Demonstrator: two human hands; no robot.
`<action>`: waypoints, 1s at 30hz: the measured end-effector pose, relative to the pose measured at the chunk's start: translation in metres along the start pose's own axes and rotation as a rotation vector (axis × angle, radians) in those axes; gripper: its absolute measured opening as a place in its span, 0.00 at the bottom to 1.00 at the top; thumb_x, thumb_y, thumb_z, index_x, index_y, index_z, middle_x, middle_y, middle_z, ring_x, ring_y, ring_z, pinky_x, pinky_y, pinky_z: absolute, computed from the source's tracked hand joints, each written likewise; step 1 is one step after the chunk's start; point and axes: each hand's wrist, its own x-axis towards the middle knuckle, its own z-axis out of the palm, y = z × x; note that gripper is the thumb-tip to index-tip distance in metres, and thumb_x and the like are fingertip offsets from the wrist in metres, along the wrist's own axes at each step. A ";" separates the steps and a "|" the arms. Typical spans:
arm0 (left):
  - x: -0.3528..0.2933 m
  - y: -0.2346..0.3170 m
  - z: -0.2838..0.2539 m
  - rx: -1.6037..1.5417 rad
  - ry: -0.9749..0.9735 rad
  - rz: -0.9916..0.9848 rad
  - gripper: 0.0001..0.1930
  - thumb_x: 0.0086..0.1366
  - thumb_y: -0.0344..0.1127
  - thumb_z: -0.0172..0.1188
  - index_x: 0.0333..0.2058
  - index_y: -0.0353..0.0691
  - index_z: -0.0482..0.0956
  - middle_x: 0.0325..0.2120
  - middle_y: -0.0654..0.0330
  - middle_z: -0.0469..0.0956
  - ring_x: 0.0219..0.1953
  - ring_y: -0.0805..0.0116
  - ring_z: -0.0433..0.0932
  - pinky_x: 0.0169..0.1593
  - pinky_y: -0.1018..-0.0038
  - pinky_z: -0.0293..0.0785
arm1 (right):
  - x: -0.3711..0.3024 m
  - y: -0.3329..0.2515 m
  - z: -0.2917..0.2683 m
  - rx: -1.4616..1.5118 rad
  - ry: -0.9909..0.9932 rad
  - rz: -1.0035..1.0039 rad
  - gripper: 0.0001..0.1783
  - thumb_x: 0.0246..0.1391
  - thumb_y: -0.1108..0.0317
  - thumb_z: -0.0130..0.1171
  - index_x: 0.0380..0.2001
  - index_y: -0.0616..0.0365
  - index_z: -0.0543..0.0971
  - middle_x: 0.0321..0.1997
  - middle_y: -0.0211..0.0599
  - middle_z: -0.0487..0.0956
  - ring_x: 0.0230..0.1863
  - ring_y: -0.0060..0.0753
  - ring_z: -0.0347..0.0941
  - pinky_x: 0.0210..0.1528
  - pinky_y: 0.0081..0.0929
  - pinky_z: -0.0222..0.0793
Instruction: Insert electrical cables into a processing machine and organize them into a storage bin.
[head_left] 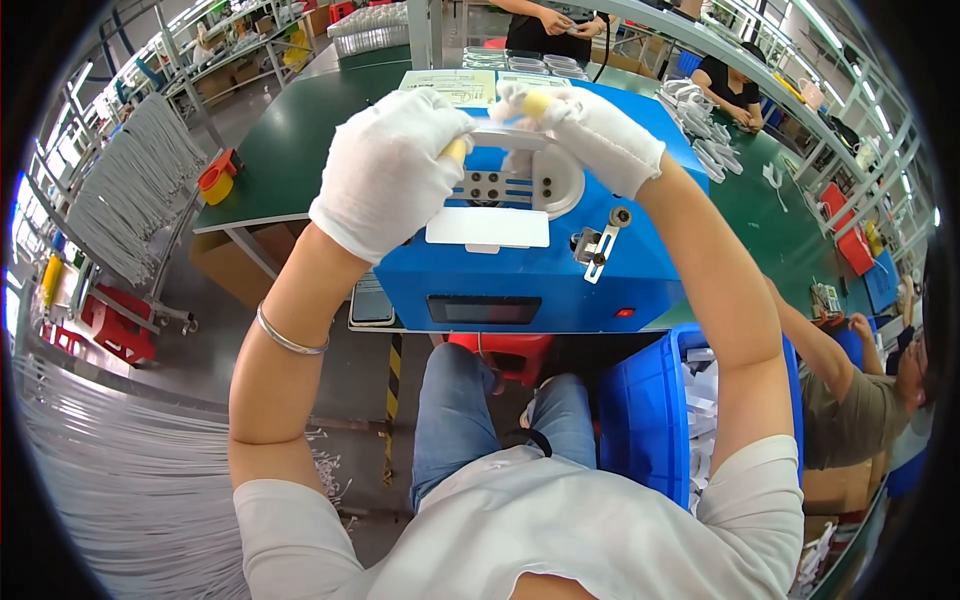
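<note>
Both my hands wear white gloves with yellow covers on some fingertips, and they are raised over the far side of a blue machine (610,295). My left hand (392,160) is closed, its fingers curled at the left end of a white rounded fixture (566,180) on the machine. My right hand (590,125) is closed in a pinch just above the fixture's far edge. Something white lies between the fingertips; what each hand grips is too hidden to name. A white flat plate (487,228) sits on the machine's near side, beside a small metal bracket (598,245).
Right of my legs stands a blue bin (640,430) holding white pieces. Bundles of white cables (130,480) hang at lower left, more on a rack (125,190). A yellow-and-red tape dispenser (217,180) sits on the green table (285,130). Co-workers sit beyond and at right.
</note>
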 end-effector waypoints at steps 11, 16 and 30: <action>0.012 -0.001 -0.005 -0.188 -0.249 -0.331 0.13 0.52 0.30 0.60 0.38 0.39 0.74 0.31 0.52 0.79 0.37 0.55 0.78 0.42 0.65 0.73 | -0.011 -0.017 0.016 -0.431 0.308 -0.573 0.07 0.49 0.75 0.60 0.34 0.61 0.80 0.29 0.32 0.76 0.28 0.22 0.68 0.35 0.20 0.68; 0.001 -0.008 0.003 -0.252 -0.195 -0.286 0.13 0.51 0.28 0.59 0.38 0.38 0.74 0.28 0.50 0.80 0.31 0.53 0.80 0.40 0.65 0.75 | -0.009 -0.020 0.015 -0.454 0.322 -0.619 0.07 0.48 0.76 0.61 0.33 0.62 0.80 0.28 0.36 0.75 0.27 0.26 0.69 0.33 0.21 0.67; 0.001 -0.007 0.003 -0.209 -0.118 -0.206 0.06 0.54 0.24 0.59 0.32 0.36 0.73 0.23 0.55 0.76 0.24 0.66 0.75 0.30 0.74 0.72 | -0.008 -0.020 0.019 -0.625 0.374 -0.663 0.05 0.51 0.70 0.60 0.30 0.57 0.75 0.29 0.35 0.74 0.29 0.26 0.74 0.33 0.22 0.70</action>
